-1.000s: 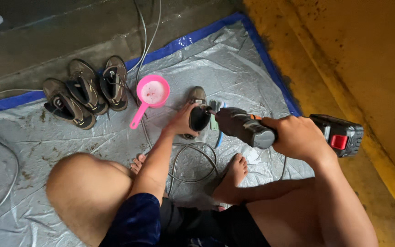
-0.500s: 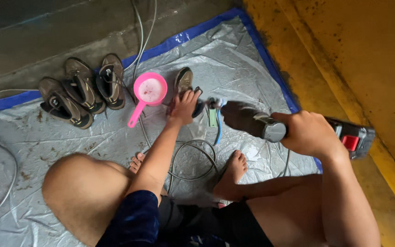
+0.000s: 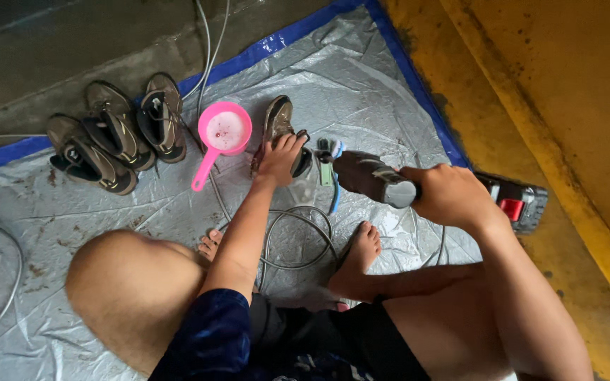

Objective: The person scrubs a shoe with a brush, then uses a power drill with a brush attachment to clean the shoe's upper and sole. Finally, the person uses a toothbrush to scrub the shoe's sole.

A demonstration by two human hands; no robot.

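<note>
Silver tarp [image 3: 390, 77] underfoot | brown shoe [image 3: 277, 121], now shifted nearer pink scoop [image 3: 226, 131], pinned under left hand [image 3: 279, 156] | cordless power tool [image 3: 375, 180] gripped by right hand [image 3: 452, 197], swung toward shoe

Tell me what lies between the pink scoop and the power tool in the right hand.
In the head view, between the pink scoop and the power tool lies a brown shoe with the left hand on it, then a small blue-handled brush.

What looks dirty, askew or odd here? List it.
The tarp is wrinkled and flecked with brown dirt. One shoe lies apart from the other three shoes, under the left hand. A hose coils loosely by the bare feet. Nothing looks broken.
</note>
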